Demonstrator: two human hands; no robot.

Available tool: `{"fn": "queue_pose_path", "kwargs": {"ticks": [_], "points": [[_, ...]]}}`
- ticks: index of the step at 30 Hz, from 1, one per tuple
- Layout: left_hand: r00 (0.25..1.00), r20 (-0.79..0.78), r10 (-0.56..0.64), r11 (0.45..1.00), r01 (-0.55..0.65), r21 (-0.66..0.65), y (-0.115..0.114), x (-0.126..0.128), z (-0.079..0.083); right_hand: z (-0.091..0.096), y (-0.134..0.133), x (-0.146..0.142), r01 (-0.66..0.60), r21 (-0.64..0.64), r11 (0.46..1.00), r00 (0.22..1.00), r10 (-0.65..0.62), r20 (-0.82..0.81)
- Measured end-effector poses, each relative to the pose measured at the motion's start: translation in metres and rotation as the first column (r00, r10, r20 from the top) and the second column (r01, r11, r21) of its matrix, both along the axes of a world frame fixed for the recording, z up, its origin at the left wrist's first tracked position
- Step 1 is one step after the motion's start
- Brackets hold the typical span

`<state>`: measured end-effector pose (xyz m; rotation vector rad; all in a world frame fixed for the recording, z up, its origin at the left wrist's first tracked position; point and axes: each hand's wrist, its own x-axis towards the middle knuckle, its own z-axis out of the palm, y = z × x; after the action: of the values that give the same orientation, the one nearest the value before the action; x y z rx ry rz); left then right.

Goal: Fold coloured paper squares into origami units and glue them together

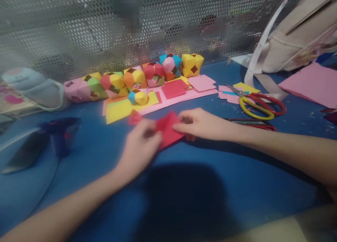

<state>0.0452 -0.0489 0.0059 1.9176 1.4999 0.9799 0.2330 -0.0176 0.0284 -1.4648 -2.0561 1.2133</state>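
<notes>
Red paper between both hands; left side blurred

You hold the red paper [170,131] mid-scene, above the blue table [105,207]. Your right hand [195,124] pinches its right edge between thumb and forefinger; the other fingers curl under, partly hidden. Your left hand [142,140] pinches its left edge; motion blur softens these fingers, and they cover that side of the paper. A small red piece [135,118] shows just beyond the left hand, its lower part hidden.

Far side: a row of folded paper shapes [154,73], the nearer ones overlapping their neighbours. Loose sheets lie partly covered, including a yellow sheet [118,112]. Right: scissors [259,107], blades over paper scraps. Dark, thin items [250,124] are partly covered by your right forearm; kind unclear. Left: a dark blue tool [60,136], blurred. Far right: a pale bag [276,51], cut off by the frame.
</notes>
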Motion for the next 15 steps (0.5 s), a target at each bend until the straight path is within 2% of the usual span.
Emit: {"fn": "queue_pose_path", "kwargs": {"ticks": [3,6,10,15], "points": [[0.98,0.184,0.076,0.983,-0.043,-0.178,0.003,-0.001,-0.004,-0.005,0.002,0.0,0.016,-0.045,0.999,0.993,-0.022,-0.118],[0.968,0.224,0.111,0.978,-0.067,-0.197,0.009,-0.004,-0.007,-0.006,0.004,0.001,-0.03,-0.004,1.0,0.996,0.03,-0.08],[0.994,0.096,0.044,0.978,-0.023,-0.208,0.013,-0.006,-0.006,-0.01,0.005,0.003,-0.068,0.157,0.985,0.998,0.068,0.007],[0.991,-0.123,-0.046,0.995,0.033,-0.099,0.014,-0.01,-0.004,-0.023,0.01,0.008,-0.135,0.341,0.93,0.987,0.096,0.128]]}}
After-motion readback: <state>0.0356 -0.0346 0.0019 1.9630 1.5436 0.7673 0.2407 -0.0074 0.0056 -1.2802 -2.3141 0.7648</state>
